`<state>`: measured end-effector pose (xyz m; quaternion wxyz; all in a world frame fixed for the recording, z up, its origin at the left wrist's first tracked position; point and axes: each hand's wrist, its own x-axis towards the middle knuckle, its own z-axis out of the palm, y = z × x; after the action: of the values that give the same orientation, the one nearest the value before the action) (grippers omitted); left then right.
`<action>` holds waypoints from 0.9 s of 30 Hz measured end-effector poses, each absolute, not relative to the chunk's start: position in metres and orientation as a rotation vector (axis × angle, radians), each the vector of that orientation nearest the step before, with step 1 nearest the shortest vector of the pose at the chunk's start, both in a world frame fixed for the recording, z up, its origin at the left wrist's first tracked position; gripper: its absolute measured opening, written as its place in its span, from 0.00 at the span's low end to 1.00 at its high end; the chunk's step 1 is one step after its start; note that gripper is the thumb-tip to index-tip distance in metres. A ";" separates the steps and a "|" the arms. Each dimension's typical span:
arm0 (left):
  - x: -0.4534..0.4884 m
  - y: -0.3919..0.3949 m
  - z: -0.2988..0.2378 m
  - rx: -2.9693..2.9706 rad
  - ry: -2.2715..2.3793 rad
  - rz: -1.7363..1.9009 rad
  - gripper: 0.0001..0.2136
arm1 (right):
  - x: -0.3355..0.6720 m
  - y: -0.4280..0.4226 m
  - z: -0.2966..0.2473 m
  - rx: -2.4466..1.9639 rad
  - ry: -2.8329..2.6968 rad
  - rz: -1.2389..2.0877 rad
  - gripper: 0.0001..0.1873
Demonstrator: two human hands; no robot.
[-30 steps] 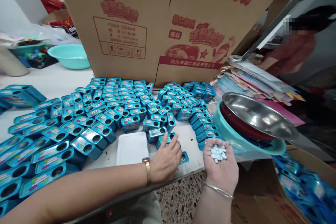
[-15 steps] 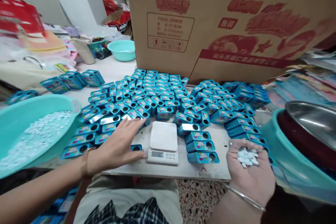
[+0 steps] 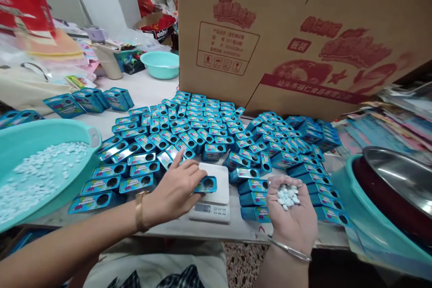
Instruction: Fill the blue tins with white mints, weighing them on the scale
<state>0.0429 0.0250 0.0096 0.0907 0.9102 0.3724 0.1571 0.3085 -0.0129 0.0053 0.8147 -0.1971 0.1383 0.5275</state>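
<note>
My left hand (image 3: 177, 186) is closed on a small blue tin (image 3: 206, 184) with a round dark opening in its top. That tin is over the plate of a white digital scale (image 3: 221, 191), whose display sits at the front; whether tin and plate touch I cannot tell. Palm up and cupped, my right hand (image 3: 294, 222) holds a small heap of pale blue candies (image 3: 288, 195), just right of a short row of blue tins (image 3: 255, 199). At the left, a turquoise basin (image 3: 76, 132) contains many similar candies (image 3: 54, 162).
Many blue tins (image 3: 209, 119) stand close together behind the scale. A large cardboard box (image 3: 270, 31) rises at the back. Stacked bowls (image 3: 381, 171) crowd the right edge, with paper sheets behind them. A smaller turquoise bowl (image 3: 160, 64) sits at the back left.
My left hand, empty before, has taken hold of a tin and moved right, over the scale. My right hand has come left with the candies in its palm.
</note>
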 end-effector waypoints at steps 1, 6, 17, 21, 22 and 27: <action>0.054 0.032 0.006 2.713 1.090 0.458 0.11 | 0.308 -0.012 0.005 -0.431 0.277 1.135 0.06; 0.086 0.052 -0.021 2.689 1.098 0.457 0.24 | 0.299 -0.009 0.003 -0.421 0.183 1.282 0.06; -0.002 0.021 -0.004 1.967 1.515 1.225 0.49 | 0.273 0.019 -0.011 -0.361 0.083 1.429 0.05; -0.020 0.004 -0.017 1.882 1.562 1.203 0.46 | 0.268 0.026 -0.010 -0.364 0.100 1.414 0.06; -0.021 0.001 -0.019 1.864 1.564 1.196 0.45 | 0.267 0.027 -0.010 -0.366 0.094 1.404 0.06; -0.010 -0.004 -0.023 1.882 1.442 1.076 0.41 | 0.260 0.033 -0.012 -0.428 0.042 1.343 0.06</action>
<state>-0.0097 -0.0043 -0.0232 0.2656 0.6969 0.5339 0.3985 0.2598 0.0335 -0.0117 0.7616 -0.1966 0.0192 0.6172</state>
